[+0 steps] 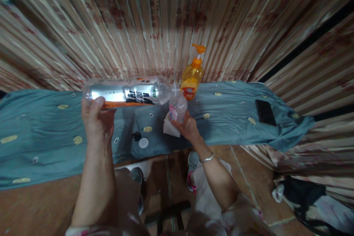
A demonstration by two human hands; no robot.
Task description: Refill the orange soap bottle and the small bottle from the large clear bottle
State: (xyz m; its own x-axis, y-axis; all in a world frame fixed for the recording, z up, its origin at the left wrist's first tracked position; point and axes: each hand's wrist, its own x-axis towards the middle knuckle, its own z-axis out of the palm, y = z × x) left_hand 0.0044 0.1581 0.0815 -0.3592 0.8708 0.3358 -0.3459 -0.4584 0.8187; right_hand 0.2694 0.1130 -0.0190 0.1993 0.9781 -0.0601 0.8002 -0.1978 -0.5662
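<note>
Large clear bottle (128,93) with silver and orange label is held horizontal above the counter (41,132), mouth to the right, meeting the top of a small clear bottle (178,107). The left hand (95,120) clamps its grip around the base end of the large bottle, thumb over the front. The right hand (188,127) closes its grip around the small bottle from below, together with a piece of white tissue (170,128); the small bottle stands nearly upright, with a pink label on its side. A bangle (207,158) sits on the right wrist. On the counter just below the bottles lie a white cap (143,142) and a dark cap (136,136), near each other. Behind the small bottle stands an orange pump dispenser (193,75), upright. The counter carries a teal cloth with yellow spots. A black phone (265,112) lies flat, well apart to the right. Pleated curtains (166,18) hang behind.
</note>
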